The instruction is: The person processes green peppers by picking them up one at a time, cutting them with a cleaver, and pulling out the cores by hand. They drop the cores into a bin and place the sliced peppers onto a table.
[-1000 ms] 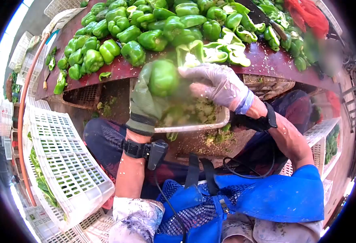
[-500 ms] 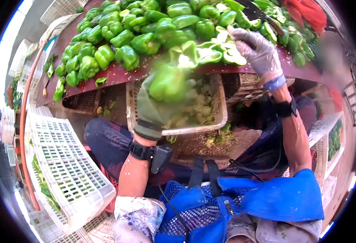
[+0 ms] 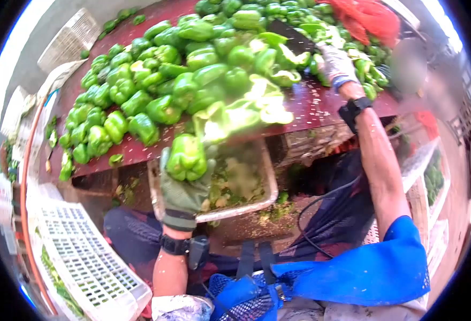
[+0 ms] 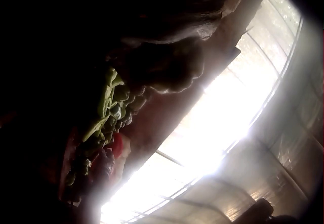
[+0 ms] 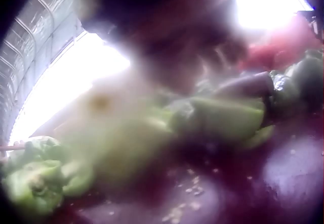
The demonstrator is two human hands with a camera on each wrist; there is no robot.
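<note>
In the head view my left hand (image 3: pixel 181 193), in a grey-green glove, holds a whole green bell pepper (image 3: pixel 186 158) near the table's front edge. The pepper is a dark shape in the left wrist view. My right hand (image 3: pixel 336 63), in a thin pale glove, reaches across the table to a knife. Its wide dark blade (image 3: pixel 291 36) lies among the peppers, and the hand covers the handle in the head view. The right wrist view shows the brownish handle (image 5: pixel 248 85) beneath the blurred hand; I cannot tell whether the fingers grip it. Cut pepper halves (image 3: pixel 246 113) lie between the hands.
A big heap of whole green peppers (image 3: pixel 139 80) covers much of the dark red table (image 3: pixel 155 152). Under its edge stands a crate (image 3: pixel 270 187) of pepper scraps. White plastic crates (image 3: pixel 85 251) stand at the left. Red netting (image 3: pixel 366 21) lies at the back right.
My right hand has left the pepper in my left hand and moved forward and right to the knife. The left hand still holds the pepper. The head view has shifted.
</note>
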